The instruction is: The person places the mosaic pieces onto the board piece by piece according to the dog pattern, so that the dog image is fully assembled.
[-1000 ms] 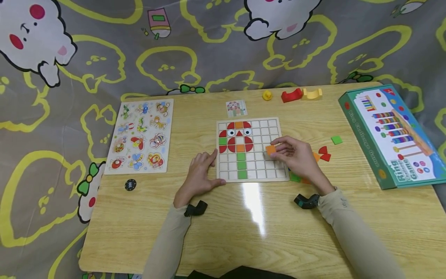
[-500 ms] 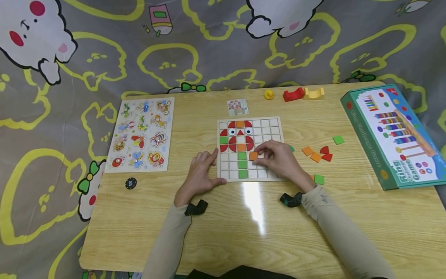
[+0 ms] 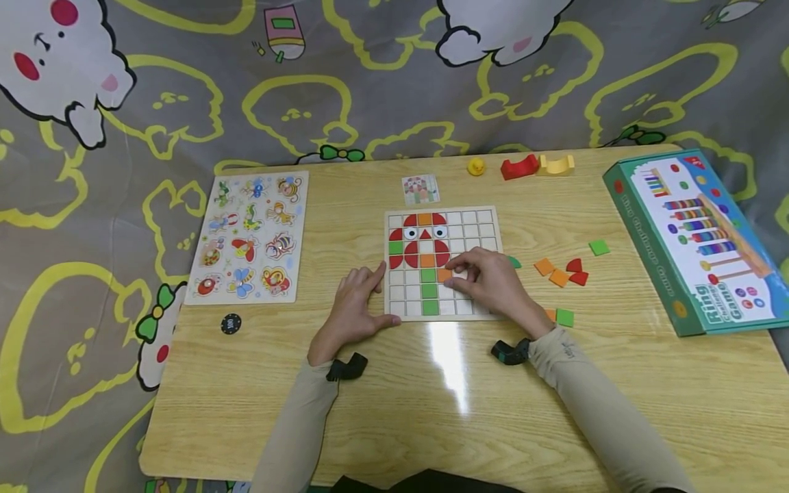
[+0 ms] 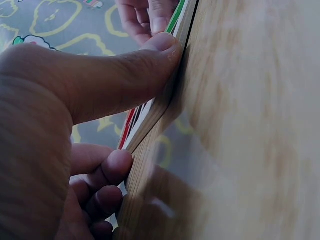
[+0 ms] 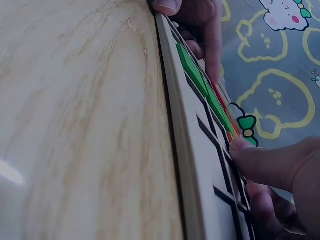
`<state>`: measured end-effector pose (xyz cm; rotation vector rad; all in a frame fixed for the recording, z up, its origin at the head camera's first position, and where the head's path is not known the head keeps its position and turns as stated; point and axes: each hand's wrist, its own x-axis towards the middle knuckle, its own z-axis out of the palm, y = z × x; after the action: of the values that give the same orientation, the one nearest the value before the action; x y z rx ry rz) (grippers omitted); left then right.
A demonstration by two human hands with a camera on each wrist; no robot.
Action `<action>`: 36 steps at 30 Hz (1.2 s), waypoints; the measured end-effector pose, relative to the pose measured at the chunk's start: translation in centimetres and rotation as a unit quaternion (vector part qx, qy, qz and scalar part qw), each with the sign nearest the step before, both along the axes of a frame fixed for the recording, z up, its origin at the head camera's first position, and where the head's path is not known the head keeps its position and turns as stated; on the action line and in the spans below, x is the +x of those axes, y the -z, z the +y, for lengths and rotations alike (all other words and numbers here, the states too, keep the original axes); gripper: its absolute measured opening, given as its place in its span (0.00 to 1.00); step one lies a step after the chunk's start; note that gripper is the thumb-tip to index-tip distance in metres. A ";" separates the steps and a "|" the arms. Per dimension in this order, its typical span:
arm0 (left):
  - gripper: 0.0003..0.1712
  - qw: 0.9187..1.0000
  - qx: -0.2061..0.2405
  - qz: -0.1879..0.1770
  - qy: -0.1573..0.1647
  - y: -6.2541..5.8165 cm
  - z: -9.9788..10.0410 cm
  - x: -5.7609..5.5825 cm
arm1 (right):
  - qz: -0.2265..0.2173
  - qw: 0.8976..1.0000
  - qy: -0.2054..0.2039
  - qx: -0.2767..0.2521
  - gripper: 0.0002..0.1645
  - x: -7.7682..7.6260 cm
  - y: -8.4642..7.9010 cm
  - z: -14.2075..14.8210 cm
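A wooden grid board lies on the table, bearing red, green, orange and eye-patterned tiles. My right hand pinches an orange square tile between thumb and fingers, just right of the top green tile in a column. In the right wrist view the thumb touches that tile's edge at the board's surface. My left hand braces the board's near left corner, its thumb along the front edge and its index finger at the left side. Its other fingers rest beside the board.
Loose orange, red and green tiles lie right of the board. A picture card sits behind it. An insect puzzle and black chip are left; a game box stands right.
My right hand has carried the orange tile leftward over the board and lowered it beside the green column. The left hand keeps its place at the corner.
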<state>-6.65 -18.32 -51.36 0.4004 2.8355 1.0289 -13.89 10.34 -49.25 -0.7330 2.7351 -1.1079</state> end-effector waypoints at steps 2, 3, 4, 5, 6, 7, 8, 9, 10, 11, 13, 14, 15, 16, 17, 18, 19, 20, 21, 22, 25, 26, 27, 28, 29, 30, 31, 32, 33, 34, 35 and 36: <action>0.64 1.000 -0.001 0.001 0.001 -0.1 0.1 0.0 | -0.003 1.000 0.003 0.007 0.16 0.0 -0.1 0.0; 0.64 1.000 -0.002 0.000 0.001 -0.1 0.1 -0.1 | -0.004 1.000 0.004 0.009 0.16 0.0 -0.1 0.0; 0.64 1.000 -0.002 0.000 0.001 -0.2 0.1 -0.1 | -0.005 1.000 0.004 0.010 0.15 0.0 -0.2 0.0; 0.64 1.000 -0.002 0.000 0.001 -0.2 0.1 -0.1 | -0.004 1.000 0.004 0.011 0.15 0.0 -0.3 0.0; 0.64 1.000 -0.002 -0.001 0.001 -0.2 0.2 -0.1 | -0.003 1.000 0.002 0.011 0.16 0.0 -0.3 0.0; 0.64 1.000 -0.003 -0.001 0.001 -0.2 0.2 -0.2 | -0.004 1.000 -0.001 0.008 0.16 0.0 -0.4 0.1; 0.64 1.000 -0.003 -0.001 0.001 -0.2 0.2 -0.2 | -0.005 1.000 -0.004 0.003 0.16 0.0 -0.5 0.3; 0.64 1.000 -0.003 -0.002 0.002 -0.2 0.3 -0.2 | -0.005 1.000 -0.007 -0.003 0.17 0.1 -0.6 0.5; 0.64 1.000 -0.004 -0.002 0.002 -0.2 0.3 -0.2 | -0.004 1.000 -0.009 -0.010 0.17 0.1 -0.7 0.7; 0.63 1.000 -0.004 -0.002 0.002 -0.2 0.3 -0.2 | 0.000 1.000 -0.010 -0.018 0.17 0.1 -0.7 1.1; 0.64 1.000 -0.004 -0.002 0.003 -0.1 0.3 -0.1 | 0.010 0.999 -0.005 -0.030 0.16 0.1 -0.8 2.1; 0.64 1.000 -0.003 -0.002 0.002 -0.1 0.3 -0.1 | 0.016 0.999 0.002 -0.032 0.16 0.1 -0.9 2.8; 0.64 1.000 -0.001 -0.003 0.002 -0.1 0.3 0.0 | 0.023 0.999 0.011 -0.032 0.16 0.1 -1.0 3.5; 0.64 1.000 0.000 -0.003 0.001 -0.1 0.3 0.0 | 0.030 0.999 0.022 -0.030 0.15 0.0 -1.1 4.3; 0.64 1.000 0.002 -0.003 0.000 0.0 0.3 0.0 | 0.036 0.998 0.035 -0.024 0.15 0.0 -1.2 5.2; 0.64 1.000 0.004 -0.003 -0.001 0.0 0.3 0.1 | 0.038 0.998 0.049 -0.015 0.14 -0.1 -1.3 6.1; 0.63 1.000 0.004 -0.004 -0.003 0.0 0.3 0.1 | 0.038 0.997 0.062 -0.005 0.14 -0.1 -1.5 7.1; 0.63 1.000 0.005 -0.004 -0.004 0.0 0.2 0.2 | 0.037 0.997 0.074 0.005 0.14 -0.1 -1.7 8.0; 0.63 1.000 0.006 -0.004 -0.006 0.0 0.2 0.2 | 0.036 0.996 0.085 0.016 0.14 -0.1 -1.8 8.8; 0.63 1.000 0.005 -0.004 -0.007 0.0 0.2 0.3 | 0.032 0.995 0.095 0.028 0.14 -0.1 -1.9 9.7; 0.63 1.000 0.005 -0.004 -0.009 0.1 0.1 0.4 | 0.020 0.991 0.115 0.067 0.16 0.0 -2.2 11.7; 0.63 1.000 0.006 -0.003 -0.010 0.1 0.1 0.4 | 0.015 0.989 0.121 0.079 0.17 0.1 -2.3 12.2; 0.63 1.000 0.007 -0.002 -0.011 0.1 0.1 0.4 | 0.011 0.988 0.127 0.092 0.18 0.2 -2.4 12.7; 0.63 1.000 0.007 -0.002 -0.011 0.1 0.1 0.5 | 0.008 0.986 0.132 0.104 0.20 0.3 -2.4 13.0; 0.63 1.000 0.008 -0.001 -0.011 0.1 0.1 0.5 | 0.003 0.984 0.137 0.115 0.22 0.4 -2.5 13.3; 0.63 1.000 0.007 -0.002 -0.011 0.1 0.1 0.4 | -0.001 0.982 0.141 0.124 0.24 0.5 -2.5 13.5; 0.63 1.000 0.007 -0.002 -0.010 0.1 0.2 0.4 | -0.006 0.980 0.145 0.133 0.25 0.6 -2.5 13.7; 0.63 1.000 0.005 -0.003 -0.010 0.1 0.2 0.4 | -0.011 0.979 0.148 0.140 0.26 0.6 -2.5 13.8; 0.63 1.000 0.004 -0.003 -0.009 0.1 0.2 0.4 | -0.015 0.978 0.151 0.145 0.26 0.6 -2.5 13.8; 0.63 1.000 0.004 -0.004 -0.008 0.1 0.2 0.4 | -0.020 0.977 0.152 0.149 0.26 0.6 -2.5 13.8; 0.63 1.000 0.004 -0.004 -0.007 0.0 0.3 0.3 | -0.025 0.976 0.153 0.153 0.26 0.5 -2.4 13.8; 0.63 1.000 0.004 -0.004 -0.007 0.0 0.3 0.3 | -0.029 0.975 0.152 0.156 0.25 0.5 -2.4 13.8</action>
<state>-6.34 -18.03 -51.36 0.3761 2.8317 1.0426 -13.40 24.09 -46.82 -0.2405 2.9352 -0.6960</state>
